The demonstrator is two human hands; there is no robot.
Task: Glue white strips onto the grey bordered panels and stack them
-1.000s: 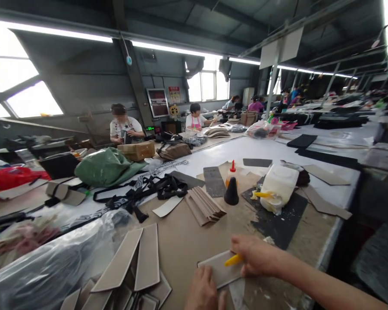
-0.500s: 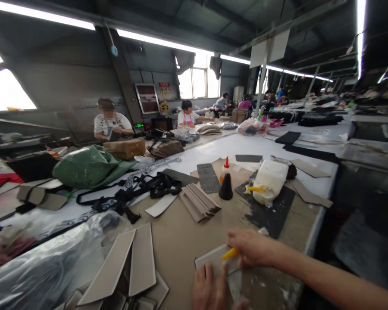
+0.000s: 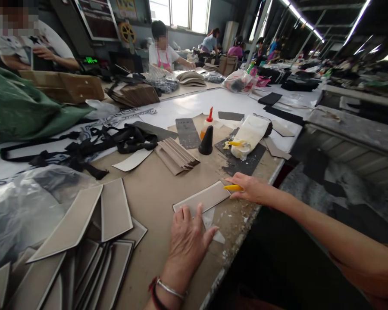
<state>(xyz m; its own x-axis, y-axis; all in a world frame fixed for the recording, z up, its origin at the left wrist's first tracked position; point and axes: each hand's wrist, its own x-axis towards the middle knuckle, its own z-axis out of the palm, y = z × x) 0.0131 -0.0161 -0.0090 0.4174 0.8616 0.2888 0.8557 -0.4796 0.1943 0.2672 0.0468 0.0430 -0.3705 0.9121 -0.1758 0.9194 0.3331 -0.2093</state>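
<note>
Worker's left hand (image 3: 188, 236) loosely spread, grasping nothing, fingertips at near edge of beige, pale-bordered rectangular panel (image 3: 203, 198), flat on brown tabletop (image 3: 153, 202). Right hand (image 3: 249, 188) closed round slim yellow tool (image 3: 234, 188) at panel's right end. Likely edge work; next move calls for steady left-hand pressure.

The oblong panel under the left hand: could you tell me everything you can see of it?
The panel is a thin, flat greyish-beige oblong with a pale border and dark outer edge, perhaps stiff board. It lies slanted on the brown work surface. The left hand's fingertips rest on its near side. The yellow tool in the right hand reaches its right end; contact is unclear.
</note>
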